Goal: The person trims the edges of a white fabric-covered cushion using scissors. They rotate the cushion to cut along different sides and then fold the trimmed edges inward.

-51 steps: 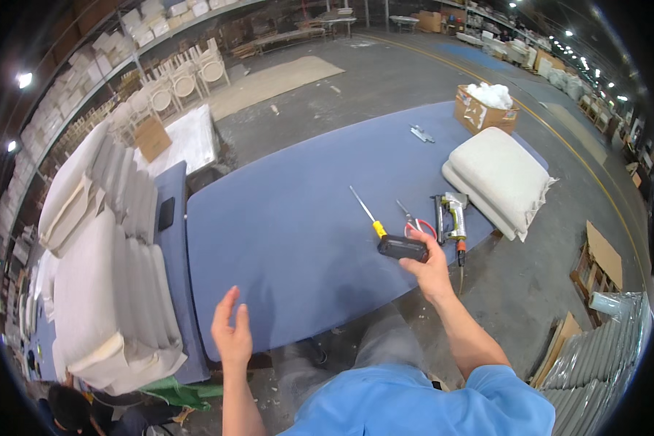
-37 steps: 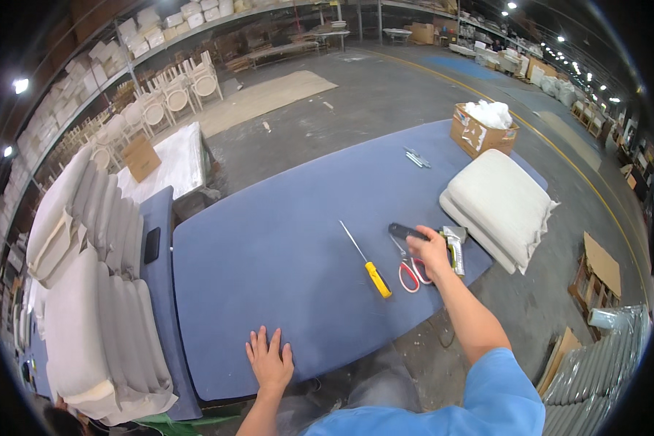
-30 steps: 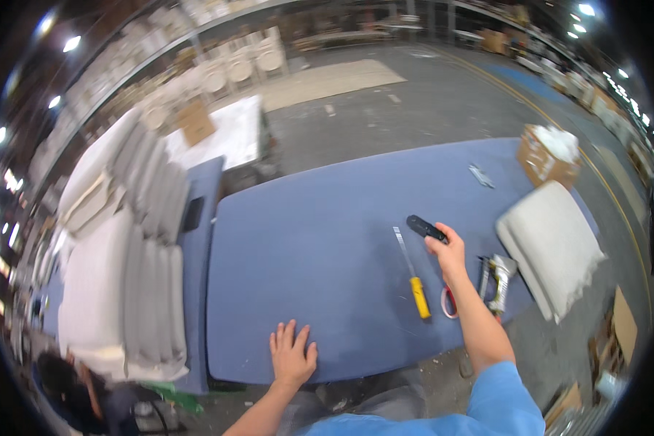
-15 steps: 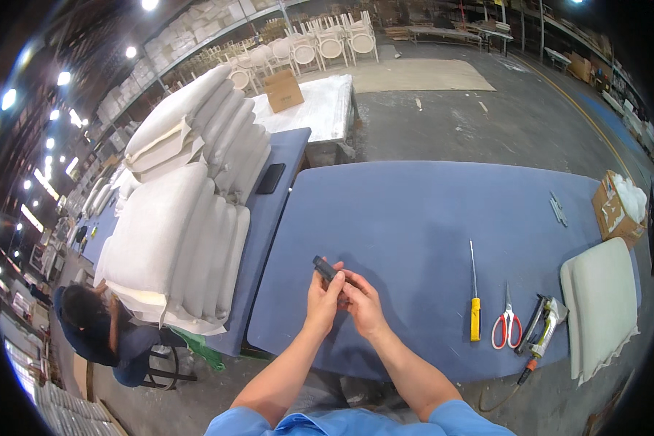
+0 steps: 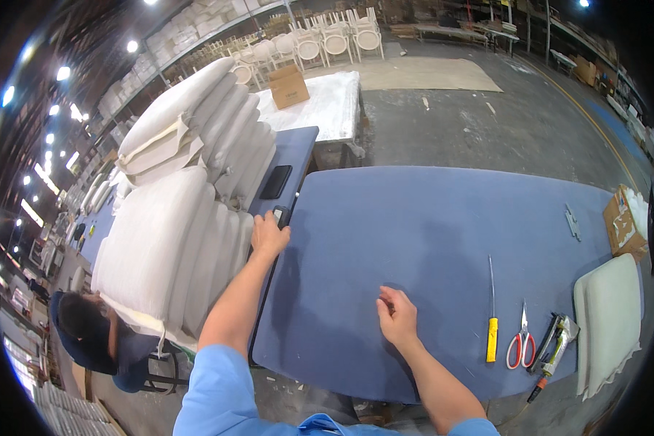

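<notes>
My left hand (image 5: 270,235) reaches to the strip of blue table beside the cushion stack, its fingers closed on a small black device (image 5: 283,214) with a pale patch on top. Whether the device rests on the table, I cannot tell. Just beyond it lies a flat black phone (image 5: 276,182). My right hand (image 5: 397,317) hovers over the blue padded table (image 5: 356,240), holding nothing, fingers loosely bent and thumb apart. To its right lie a screwdriver with a yellow handle (image 5: 493,340), red-and-white-handled scissors (image 5: 521,349) and a staple gun (image 5: 554,349).
Tall stacks of pale upholstered cushions (image 5: 152,240) stand at the left, where another person (image 5: 83,327) sits. Two more cushions (image 5: 609,320), a cardboard box with white stuffing (image 5: 623,225) and grey staple strips (image 5: 573,221) occupy the right side. A white-covered table (image 5: 327,109) stands beyond.
My hands have parted. The left one has carried the black device from the middle of the table leftward to beside the phone; the right one has let go and moved slightly right.
</notes>
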Motion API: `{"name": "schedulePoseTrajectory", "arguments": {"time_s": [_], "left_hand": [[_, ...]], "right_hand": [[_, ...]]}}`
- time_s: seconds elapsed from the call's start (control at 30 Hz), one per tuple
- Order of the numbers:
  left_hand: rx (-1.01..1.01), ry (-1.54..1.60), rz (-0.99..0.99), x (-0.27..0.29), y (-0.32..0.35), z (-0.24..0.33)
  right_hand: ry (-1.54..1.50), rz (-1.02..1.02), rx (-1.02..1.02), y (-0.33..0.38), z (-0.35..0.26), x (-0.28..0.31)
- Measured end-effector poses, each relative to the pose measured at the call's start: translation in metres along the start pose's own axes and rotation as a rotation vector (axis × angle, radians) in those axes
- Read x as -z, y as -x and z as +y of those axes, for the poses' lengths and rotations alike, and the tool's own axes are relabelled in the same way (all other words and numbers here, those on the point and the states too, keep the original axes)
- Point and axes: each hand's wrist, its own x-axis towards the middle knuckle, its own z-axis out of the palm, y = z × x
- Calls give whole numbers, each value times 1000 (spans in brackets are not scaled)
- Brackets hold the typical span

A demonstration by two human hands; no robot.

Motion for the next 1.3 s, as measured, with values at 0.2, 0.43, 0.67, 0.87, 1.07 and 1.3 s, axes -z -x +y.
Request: {"name": "schedulePoseTrajectory", "arguments": {"time_s": [0.2, 0.43, 0.67, 0.87, 1.07, 1.3], "left_hand": [[24, -271, -66, -28, -75, -41], [-37, -33, 108, -42, -154, -45], [-106, -81, 24, -68, -181, -28], [-47, 275, 255, -52, -225, -50], [288, 778, -32, -74, -235, -39], [397, 543, -14, -64, -237, -62]], "right_hand": [[-41, -18, -38, -3, -7, -8], [78, -19, 4, -6, -5, -7], [132, 25, -25, -8, -2, -4], [104, 21, 14, -12, -8, -6], [158, 30, -7, -11, -5, -4], [129, 18, 18, -11, -7, -8]]}}
